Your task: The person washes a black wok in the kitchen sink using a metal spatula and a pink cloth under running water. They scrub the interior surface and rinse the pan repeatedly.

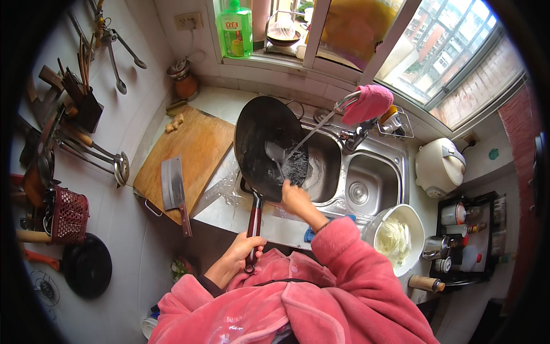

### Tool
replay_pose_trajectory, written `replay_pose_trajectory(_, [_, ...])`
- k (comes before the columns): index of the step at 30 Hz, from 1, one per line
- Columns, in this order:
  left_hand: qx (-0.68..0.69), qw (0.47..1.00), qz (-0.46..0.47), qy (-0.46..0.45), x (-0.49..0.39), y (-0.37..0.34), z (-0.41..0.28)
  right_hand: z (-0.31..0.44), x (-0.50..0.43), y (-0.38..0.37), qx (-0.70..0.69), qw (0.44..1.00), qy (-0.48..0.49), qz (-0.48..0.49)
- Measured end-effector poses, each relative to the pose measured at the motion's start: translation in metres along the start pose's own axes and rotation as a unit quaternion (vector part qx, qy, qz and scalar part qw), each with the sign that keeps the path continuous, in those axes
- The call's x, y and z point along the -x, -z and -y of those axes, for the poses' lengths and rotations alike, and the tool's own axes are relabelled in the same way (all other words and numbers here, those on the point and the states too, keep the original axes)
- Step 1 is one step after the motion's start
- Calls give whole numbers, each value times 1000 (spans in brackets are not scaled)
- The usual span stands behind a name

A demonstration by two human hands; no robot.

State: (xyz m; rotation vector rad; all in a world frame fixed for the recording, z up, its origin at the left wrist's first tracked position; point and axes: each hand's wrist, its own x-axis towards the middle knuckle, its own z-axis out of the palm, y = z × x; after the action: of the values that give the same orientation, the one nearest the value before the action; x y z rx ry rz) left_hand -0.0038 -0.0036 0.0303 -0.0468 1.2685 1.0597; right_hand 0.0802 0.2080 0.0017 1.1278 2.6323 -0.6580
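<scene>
My left hand [245, 251] grips the dark red handle [254, 223] of a black wok [264, 129]. The wok is tilted over the edge of the left basin [324, 172] of a steel double sink. Water streams from the faucet [347, 101] into the wok and splashes in its lower right side. My right hand [298, 202] is closed on the thin handle of a metal utensil [275, 151], apparently a wok spatula, whose head lies against the wok's inside. Churning water partly hides the utensil. A pink cloth [368, 103] hangs over the faucet's spout.
Left of the wok, a cleaver [172, 185] and ginger [175, 123] lie on a wooden cutting board [202, 142]; the cleaver's handle overhangs the front edge. A white bowl of shredded vegetable [412, 258] stands right of the sink, near a rice cooker [440, 167]. Utensils hang on the left wall.
</scene>
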Motion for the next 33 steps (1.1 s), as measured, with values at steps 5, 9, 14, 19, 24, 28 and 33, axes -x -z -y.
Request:
replay_pose_trajectory(5, [6,1000,8,16,1,-4,-6,-1,-33,31,-57,997,-18,-49])
replay_pose_trajectory(9, [2,1000,9,6,2,0,-7,-9,-33,76,-74,996,-38,0])
replay_pose_trajectory(14, [14,1000,12,2,1,3,-5,-39,24,115,-1,998,63,7])
replay_pose_trajectory(19, [17,1000,19,6,-1,0,-6,-58,66,141,140,985,101,26])
replay_pose_trajectory(24, [20,1000,7,6,1,0,-5,-69,75,146,227,961,158,27])
replay_pose_trajectory(28, [27,1000,9,12,0,-1,-4,-82,56,104,219,957,189,-26])
replay_pose_trajectory(33, [25,1000,8,11,1,-6,-6,-90,26,88,198,967,152,-50])
